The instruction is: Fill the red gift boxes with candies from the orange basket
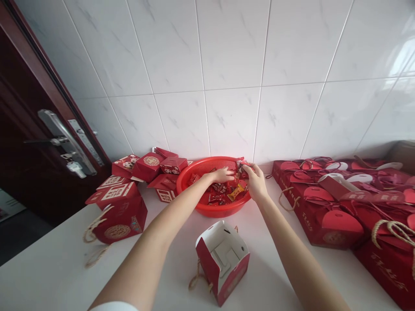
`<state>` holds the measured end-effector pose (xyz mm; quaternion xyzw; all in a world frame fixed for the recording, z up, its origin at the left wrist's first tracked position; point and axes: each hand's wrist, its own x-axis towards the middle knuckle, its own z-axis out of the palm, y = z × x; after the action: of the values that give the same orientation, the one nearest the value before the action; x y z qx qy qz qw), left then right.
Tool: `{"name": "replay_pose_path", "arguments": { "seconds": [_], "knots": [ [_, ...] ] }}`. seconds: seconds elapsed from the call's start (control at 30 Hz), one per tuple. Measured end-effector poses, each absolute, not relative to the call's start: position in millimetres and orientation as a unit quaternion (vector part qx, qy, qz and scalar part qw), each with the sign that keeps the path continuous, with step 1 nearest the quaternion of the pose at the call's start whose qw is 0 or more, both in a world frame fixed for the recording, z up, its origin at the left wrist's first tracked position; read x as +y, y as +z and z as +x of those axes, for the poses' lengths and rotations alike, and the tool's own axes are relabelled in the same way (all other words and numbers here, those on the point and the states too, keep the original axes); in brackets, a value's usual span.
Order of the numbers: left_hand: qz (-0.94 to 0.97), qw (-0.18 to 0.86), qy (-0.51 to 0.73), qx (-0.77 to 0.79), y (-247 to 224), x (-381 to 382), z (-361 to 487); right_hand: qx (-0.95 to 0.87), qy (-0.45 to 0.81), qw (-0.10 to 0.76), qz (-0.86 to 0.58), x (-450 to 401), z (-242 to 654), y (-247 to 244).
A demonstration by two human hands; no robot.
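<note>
Both hands are at a red plastic basket holding many wrapped candies. My left hand reaches over the candies with its fingers stretched out. At the basket's right rim, my right hand pinches a red-wrapped candy between thumb and fingers. A yellow-wrapped candy lies in the basket just below the hands. In front of the basket, between my forearms, stands an open red gift box with a white inside and a rope handle; no candy shows in it.
Several red boxes sit left of the basket, and a red box with a rope handle lies nearer. Rows of closed red gift boxes fill the right side. A tiled wall rises behind the white table; a dark door stands left.
</note>
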<state>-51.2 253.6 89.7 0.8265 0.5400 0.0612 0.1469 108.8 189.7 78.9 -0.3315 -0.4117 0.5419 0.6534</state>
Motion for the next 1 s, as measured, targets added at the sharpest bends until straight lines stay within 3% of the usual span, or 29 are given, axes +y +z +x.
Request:
{"name": "replay_pose_path", "arguments": {
  "seconds": [0.3,0.53,1.0],
  "knots": [
    [0.751,0.216,-0.083,0.618,96,236,-71,-0.405,0.543,0.654,-0.337,188,107,81],
    [0.754,0.108,-0.019,0.648,85,243,-66,-0.409,0.528,0.660,-0.343,192,108,76],
    [0.734,0.103,-0.106,0.663,88,246,-68,-0.400,0.537,0.661,-0.337,191,108,77]
  ]
}}
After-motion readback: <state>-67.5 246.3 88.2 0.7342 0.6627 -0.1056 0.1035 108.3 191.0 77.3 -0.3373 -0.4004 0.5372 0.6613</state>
